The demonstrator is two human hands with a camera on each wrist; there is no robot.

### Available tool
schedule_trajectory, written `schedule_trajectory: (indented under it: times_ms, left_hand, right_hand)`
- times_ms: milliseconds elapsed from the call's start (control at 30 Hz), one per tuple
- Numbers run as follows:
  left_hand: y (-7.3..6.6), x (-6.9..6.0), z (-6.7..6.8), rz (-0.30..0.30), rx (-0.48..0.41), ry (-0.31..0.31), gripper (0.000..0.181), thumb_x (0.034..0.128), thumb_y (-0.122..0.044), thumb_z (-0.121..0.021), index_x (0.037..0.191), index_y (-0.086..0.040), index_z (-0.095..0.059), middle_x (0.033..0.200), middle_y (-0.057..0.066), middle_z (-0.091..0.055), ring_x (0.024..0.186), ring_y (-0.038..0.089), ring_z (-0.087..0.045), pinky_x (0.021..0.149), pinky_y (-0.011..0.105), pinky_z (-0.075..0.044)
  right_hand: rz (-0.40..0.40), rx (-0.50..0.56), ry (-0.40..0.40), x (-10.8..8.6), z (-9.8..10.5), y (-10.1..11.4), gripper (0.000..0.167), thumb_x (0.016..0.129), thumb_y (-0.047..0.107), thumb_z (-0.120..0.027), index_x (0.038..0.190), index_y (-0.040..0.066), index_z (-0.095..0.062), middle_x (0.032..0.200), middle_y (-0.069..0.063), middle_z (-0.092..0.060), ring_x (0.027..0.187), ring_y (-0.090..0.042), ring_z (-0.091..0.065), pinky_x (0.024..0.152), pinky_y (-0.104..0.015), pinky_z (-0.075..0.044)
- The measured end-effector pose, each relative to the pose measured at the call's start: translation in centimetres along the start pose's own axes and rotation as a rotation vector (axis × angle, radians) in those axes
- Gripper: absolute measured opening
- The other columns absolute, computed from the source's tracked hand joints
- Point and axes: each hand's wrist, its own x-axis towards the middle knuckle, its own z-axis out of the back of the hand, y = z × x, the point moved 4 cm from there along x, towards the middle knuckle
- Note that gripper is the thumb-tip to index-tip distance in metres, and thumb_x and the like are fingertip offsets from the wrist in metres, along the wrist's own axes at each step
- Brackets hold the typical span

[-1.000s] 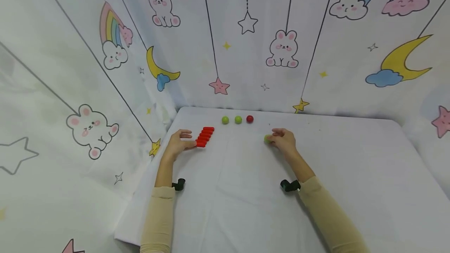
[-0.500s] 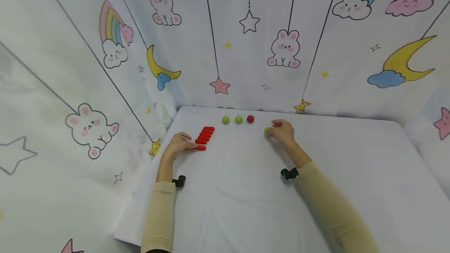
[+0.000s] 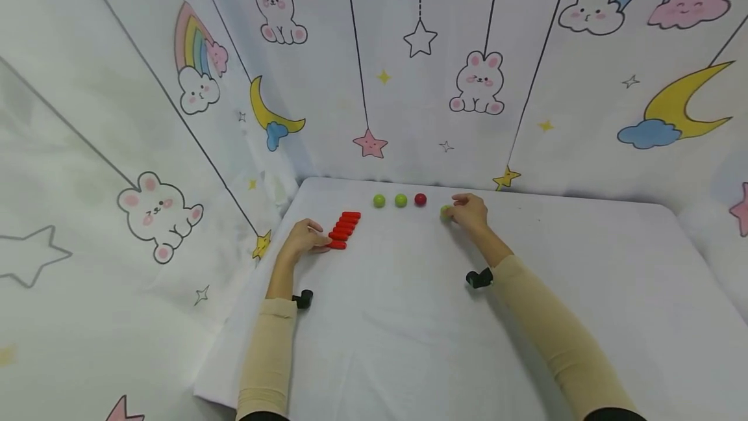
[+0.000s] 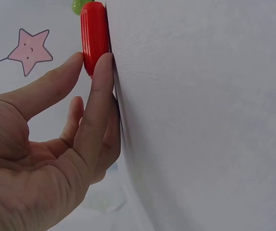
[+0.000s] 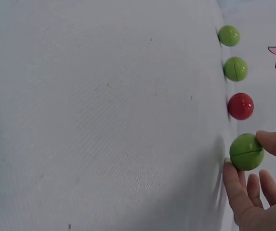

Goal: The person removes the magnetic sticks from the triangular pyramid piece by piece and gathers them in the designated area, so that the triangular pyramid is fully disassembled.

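Thumb and finger of my left hand [image 3: 304, 238] pinch the end of a small red ribbed cylinder [image 4: 94, 36], low against the white cloth. Just beyond it in the head view, several similar red cylinders [image 3: 345, 226] lie side by side in a slanting row. On the right, my right hand [image 3: 470, 212] holds a green ball [image 5: 246, 152] with a seam line between thumb and fingers, at the cloth. To the left of that ball and a little farther back are a red ball [image 3: 420, 200] and two green balls [image 3: 400, 201].
A white cloth covers the table [image 3: 409, 317]. Behind and to the left hangs a pale curtain [image 3: 327, 83] printed with bears, stars and rainbows. Dark wrist cameras [image 3: 480, 277] sit on both wrists.
The left hand has drawn the nearest red cylinder slightly toward me, apart from the row. Carrying its green ball, the right hand has shifted farther back, nearer the level of the other balls.
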Motion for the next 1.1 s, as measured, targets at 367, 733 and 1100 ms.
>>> schedule_trajectory:
  times_ms: [367, 733, 1100]
  left_hand:
    - [-0.3, -0.2, -0.3, 0.012, -0.044, 0.003, 0.042, 0.0951, -0.002, -0.075, 0.127, 0.009, -0.051, 0.102, 0.017, -0.054, 0.090, 0.030, -0.073, 0.081, 0.039, -0.064]
    - [-0.9, -0.8, -0.5, -0.030, -0.028, 0.007, 0.034, 0.1029, -0.013, -0.067, 0.128, 0.005, -0.051, 0.113, 0.022, -0.061, 0.102, 0.035, -0.069, 0.084, 0.042, -0.064]
    - [-3.0, -1.7, -0.8, -0.135, -0.028, -0.082, 0.036, 0.1020, -0.016, -0.068, 0.128, 0.004, -0.054, 0.116, 0.021, -0.058, 0.112, 0.042, -0.065, 0.091, 0.051, -0.061]
  right_hand:
    - [-0.001, 0.006, 0.014, 0.9, -0.9, 1.0, 0.056, 0.087, 0.002, -0.079, 0.139, 0.000, -0.061, 0.134, -0.018, -0.061, 0.115, -0.031, -0.062, 0.086, -0.030, -0.061]
    - [0.047, -0.123, -0.009, 2.2, -1.0, 1.5, 0.059, 0.087, 0.005, -0.078, 0.142, 0.001, -0.057, 0.136, -0.019, -0.061, 0.123, -0.035, -0.058, 0.104, -0.045, -0.052]
    - [0.186, -0.151, -0.002, 3.2, -1.8, 2.2, 0.062, 0.081, 0.001, -0.083, 0.138, -0.002, -0.059, 0.131, -0.019, -0.062, 0.122, -0.038, -0.057, 0.105, -0.049, -0.049]
